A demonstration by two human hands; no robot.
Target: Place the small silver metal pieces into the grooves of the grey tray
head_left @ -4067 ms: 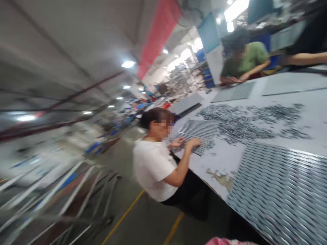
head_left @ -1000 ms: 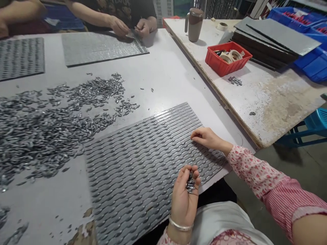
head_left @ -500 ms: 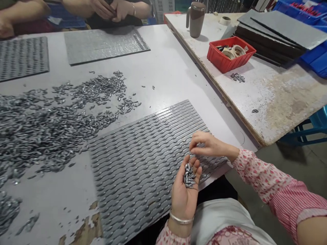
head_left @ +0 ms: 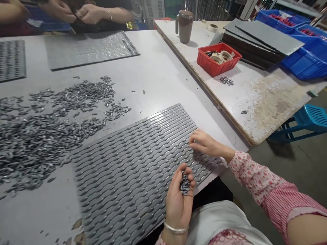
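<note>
Over the ridged grey tray (head_left: pixel 133 166), your left hand (head_left: pixel 177 204) cups silvery pellets (head_left: pixel 185 185) (within easy reach), while your right hand (head_left: pixel 204 143) pinches narrowly at the rows.

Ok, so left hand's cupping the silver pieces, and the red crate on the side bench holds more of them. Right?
No: the red crate holds tape rolls, not the pieces; see the head view. The left hand cups the silver pieces.
</note>
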